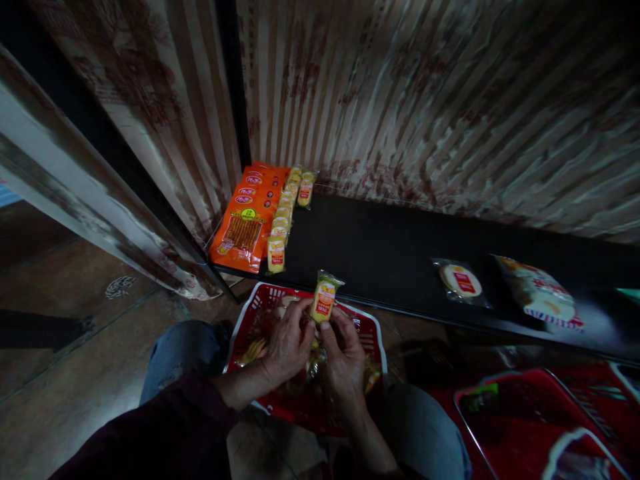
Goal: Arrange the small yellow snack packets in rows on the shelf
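- A long, flat, matt black shelf (370,247) runs from the left of the scene to the right edge.
- At its left end lie flat orange plastic packets (243,227), overlapping from near to far, the nearest showing brown sticks.
- Just right of them, a row of small yellow packets in clear wrappers (277,255) stretches from the near edge towards the far one.
- Beside that row's far end lies a separate yellow packet with a red-and-white label (305,190).
- Well apart, towards the right, lies a round, pale item in clear film with a red label (461,281).
- Right of it lies a larger, pale, printed plastic bag (545,295).
- Below the shelf spreads a brown tiled floor (75,280).
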Tool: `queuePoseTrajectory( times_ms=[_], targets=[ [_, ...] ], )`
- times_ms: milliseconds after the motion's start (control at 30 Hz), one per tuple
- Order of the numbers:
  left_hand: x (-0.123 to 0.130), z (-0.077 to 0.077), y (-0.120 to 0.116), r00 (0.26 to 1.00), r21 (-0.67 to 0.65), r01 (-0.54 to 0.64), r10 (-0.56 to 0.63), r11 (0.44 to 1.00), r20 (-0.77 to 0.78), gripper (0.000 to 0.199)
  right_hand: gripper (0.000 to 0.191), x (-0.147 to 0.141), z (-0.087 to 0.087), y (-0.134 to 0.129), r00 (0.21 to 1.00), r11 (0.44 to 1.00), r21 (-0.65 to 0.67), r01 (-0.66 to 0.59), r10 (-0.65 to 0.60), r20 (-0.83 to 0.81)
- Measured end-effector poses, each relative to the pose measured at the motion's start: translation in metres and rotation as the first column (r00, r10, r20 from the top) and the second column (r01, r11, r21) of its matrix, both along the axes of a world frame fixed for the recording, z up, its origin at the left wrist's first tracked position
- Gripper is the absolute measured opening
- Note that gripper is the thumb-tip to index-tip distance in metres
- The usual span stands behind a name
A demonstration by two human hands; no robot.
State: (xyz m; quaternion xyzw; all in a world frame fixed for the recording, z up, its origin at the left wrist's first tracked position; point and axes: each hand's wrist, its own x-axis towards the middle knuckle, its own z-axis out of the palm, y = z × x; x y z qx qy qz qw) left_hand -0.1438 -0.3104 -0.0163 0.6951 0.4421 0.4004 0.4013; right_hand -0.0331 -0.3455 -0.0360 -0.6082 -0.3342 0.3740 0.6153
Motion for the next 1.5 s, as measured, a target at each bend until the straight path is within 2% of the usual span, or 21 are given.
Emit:
queuePoseTrajectory(
  times_ms=[167, 367, 467, 567, 800, 1033, 1333, 1500],
  targets=[
    [-0.001, 0.001, 0.001, 1.0, 0.006, 0.003, -0.003, 1.0, -0.002, 0.032, 0.038, 0.0, 0.001, 0.001, 0.996, 1.0, 0.001, 0.023, -0.023, 0.09],
    [-0.003, 0.012, 0.001, 0.998, -0.015, 0.041, -0.04, 0.999, 0.046, 0.031, 0.036, -0.002, 0.007, -0.001, 0.981, 1.0, 0.02, 0.014, -0.018, 0.193],
    [-0.004, 0.017, -0.001, 0.997, -0.05, 0.033, -0.029, 0.998, 0.072, 0.031, 0.033, -0.002, 0.006, -0.004, 0.942, 0.998, 0.053, 0.022, -0.038, 0.334],
    [-0.005, 0.018, -0.002, 0.997, -0.097, 0.007, 0.001, 0.995, 0.082, 0.03, 0.032, -0.002, 0.006, -0.006, 0.916, 0.997, 0.072, 0.011, -0.039, 0.4],
    [-0.005, 0.012, -0.002, 0.991, -0.285, -0.043, 0.078, 0.958, 0.113, 0.029, 0.025, -0.009, 0.016, -0.011, 0.787, 0.97, 0.216, -0.108, -0.049, 0.615],
    [-0.003, 0.005, -0.001, 0.979, -0.365, 0.013, 0.061, 0.931, 0.192, 0.024, 0.028, -0.013, 0.013, -0.017, 0.802, 0.971, 0.17, -0.169, 0.036, 0.596],
    [0.0, -0.002, 0.001, 0.892, -0.593, 0.065, 0.219, 0.803, 0.395, 0.031, 0.028, -0.01, 0.013, -0.014, 0.796, 0.967, 0.193, -0.169, 0.018, 0.605],
    [0.002, -0.01, 0.003, 0.839, -0.62, 0.103, 0.266, 0.778, 0.475, 0.031, 0.027, -0.01, 0.016, -0.014, 0.798, 0.972, 0.174, -0.159, 0.023, 0.602]
  ],
)
